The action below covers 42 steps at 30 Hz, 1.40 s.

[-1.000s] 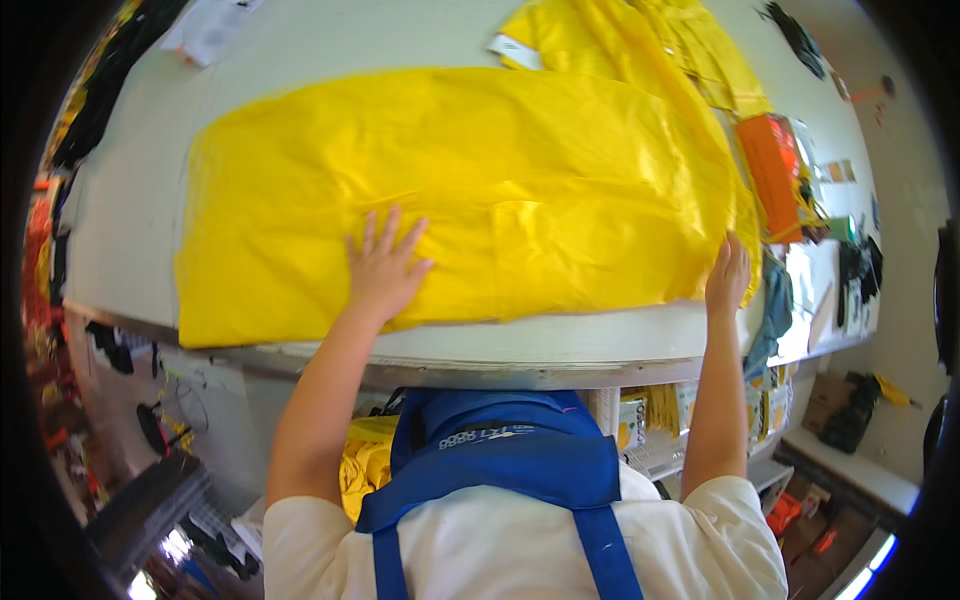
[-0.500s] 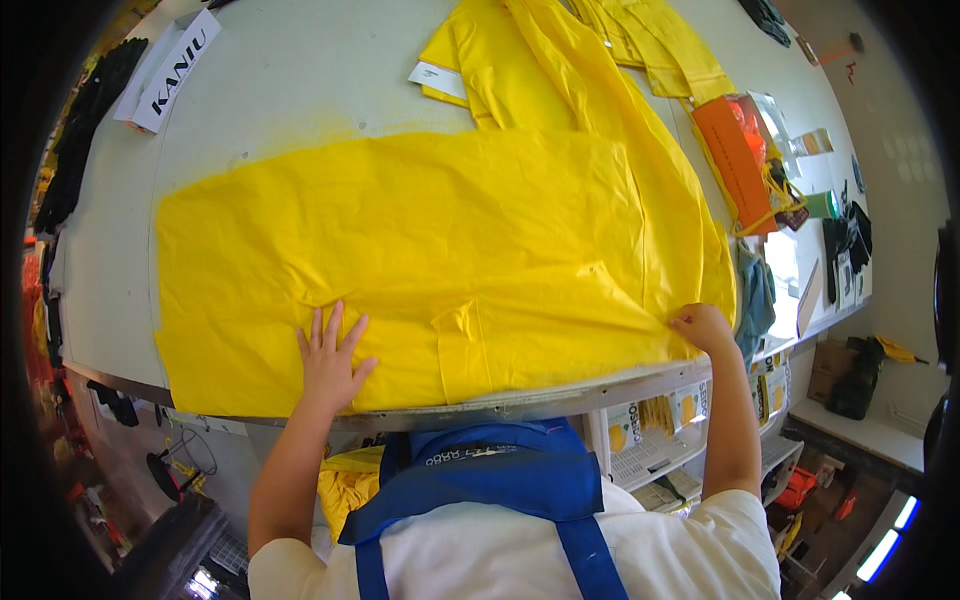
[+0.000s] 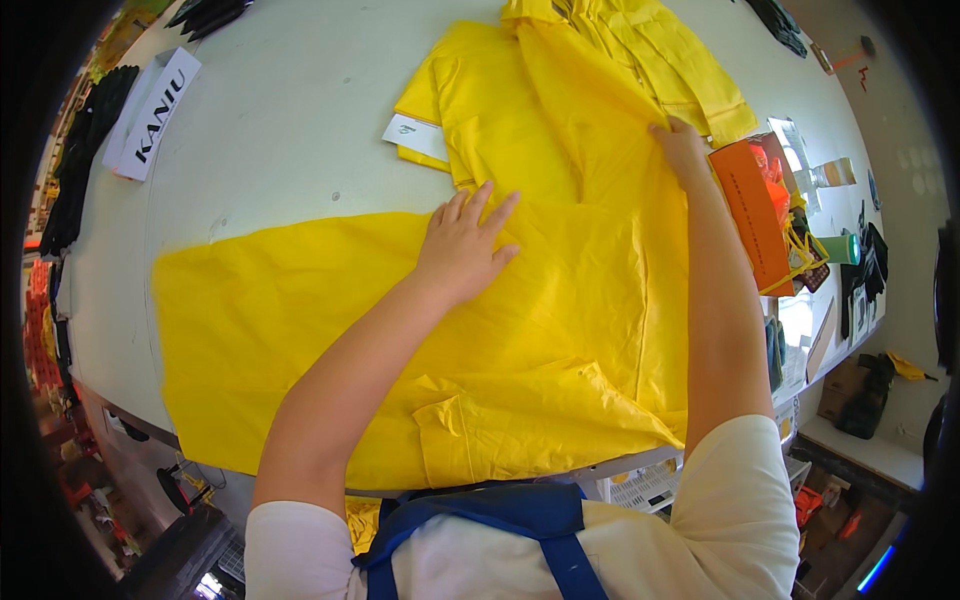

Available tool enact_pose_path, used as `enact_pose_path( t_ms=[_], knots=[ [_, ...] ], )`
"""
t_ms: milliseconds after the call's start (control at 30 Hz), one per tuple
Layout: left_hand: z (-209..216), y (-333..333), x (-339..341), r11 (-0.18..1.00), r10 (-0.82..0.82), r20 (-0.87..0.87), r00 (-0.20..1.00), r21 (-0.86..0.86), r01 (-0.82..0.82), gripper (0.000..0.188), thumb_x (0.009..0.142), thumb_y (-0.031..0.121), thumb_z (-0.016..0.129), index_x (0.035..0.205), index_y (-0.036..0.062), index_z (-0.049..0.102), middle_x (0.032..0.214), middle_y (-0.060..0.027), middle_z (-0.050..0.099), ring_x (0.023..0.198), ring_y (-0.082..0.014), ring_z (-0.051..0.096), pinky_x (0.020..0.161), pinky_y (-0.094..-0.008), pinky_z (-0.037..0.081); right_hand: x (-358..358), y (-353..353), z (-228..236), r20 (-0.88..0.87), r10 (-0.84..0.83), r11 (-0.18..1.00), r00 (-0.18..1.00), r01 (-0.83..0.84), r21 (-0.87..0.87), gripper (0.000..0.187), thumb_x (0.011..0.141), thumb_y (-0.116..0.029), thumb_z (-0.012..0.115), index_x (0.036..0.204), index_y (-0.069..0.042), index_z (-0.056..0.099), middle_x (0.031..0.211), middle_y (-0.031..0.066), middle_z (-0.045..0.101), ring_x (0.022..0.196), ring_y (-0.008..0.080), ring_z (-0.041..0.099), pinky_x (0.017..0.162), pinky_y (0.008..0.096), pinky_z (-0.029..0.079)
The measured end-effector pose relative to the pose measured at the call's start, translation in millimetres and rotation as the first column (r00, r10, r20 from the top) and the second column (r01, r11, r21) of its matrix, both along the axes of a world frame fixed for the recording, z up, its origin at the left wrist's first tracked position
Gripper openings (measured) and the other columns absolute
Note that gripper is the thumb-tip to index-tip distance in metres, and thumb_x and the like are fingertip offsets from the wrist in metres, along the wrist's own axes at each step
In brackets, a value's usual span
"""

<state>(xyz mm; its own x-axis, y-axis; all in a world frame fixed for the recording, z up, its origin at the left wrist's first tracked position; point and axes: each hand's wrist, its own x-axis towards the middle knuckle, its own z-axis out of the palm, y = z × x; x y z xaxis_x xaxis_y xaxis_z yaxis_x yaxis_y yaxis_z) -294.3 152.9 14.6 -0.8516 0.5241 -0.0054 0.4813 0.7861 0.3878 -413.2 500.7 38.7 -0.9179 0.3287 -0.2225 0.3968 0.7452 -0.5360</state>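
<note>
A large yellow garment (image 3: 300,320) of smooth, raincoat-like cloth lies spread over the table, with a flapped pocket (image 3: 440,425) near the front edge. My left hand (image 3: 465,245) rests on its upper middle, fingers spread and palm down. Farther off to the right, my right hand (image 3: 684,155) pinches the garment's right edge, its fingers bent. My right forearm covers part of that edge. A white paper tag (image 3: 414,134) shows beside folded yellow cloth (image 3: 465,100) beyond my left hand.
More yellow garments (image 3: 680,60) lie at the far side. An orange box (image 3: 748,215) holding small items stands right of my right forearm, with a green cylinder (image 3: 838,249) beyond. A white box (image 3: 152,115) and black gloves (image 3: 85,160) lie at the left. The table (image 3: 290,130) is pale.
Both hands have moved away from the table's front edge: the left forward and right, the right far forward along the garment's right edge. The cloth at the right has shifted, and the view has moved.
</note>
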Motion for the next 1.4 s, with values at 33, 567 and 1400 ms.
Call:
enact_pose_path(
  t_ms=[33,567,1400],
  knots=[
    [-9,3,0,0.996,-0.027,-0.037,0.999,-0.087,0.024,0.062,0.087,0.035,0.057,0.141,0.0172,0.032,0.146,-0.0146,0.028,0.132,-0.0363,0.028,0.109,-0.0488,0.022,3,13,-4,-0.064,-0.114,0.946,0.991,0.088,-0.311,0.061,0.086,-0.029,0.061,0.136,-0.002,0.037,0.117,0.0125,0.059,0.103,0.0226,0.059,0.088,0.0321,0.047],
    [8,41,71,0.796,-0.604,0.295,0.740,0.199,0.571,0.057,0.078,0.025,0.065,0.131,0.0161,0.046,0.125,-0.0149,0.052,0.115,-0.0308,0.051,0.098,-0.0471,0.037,167,-153,61,-0.238,0.931,0.318,0.277,-0.936,0.153,0.042,0.071,-0.030,0.071,0.107,-0.014,0.057,0.138,0.0098,0.043,0.121,0.0303,0.045,0.100,0.0464,0.035],
    [38,-50,-41,0.890,-0.229,-0.036,0.973,-0.413,0.194,0.025,0.073,0.011,0.058,0.097,0.0070,0.056,0.091,-0.0106,0.064,0.097,-0.0275,0.058,0.105,-0.0432,0.031,238,44,25,-0.043,0.501,0.838,0.864,-0.472,0.275,0.028,0.061,0.006,0.058,0.086,-0.006,0.055,0.086,0.0088,0.054,0.091,0.0313,0.052,0.079,0.0385,0.045]
  ],
)
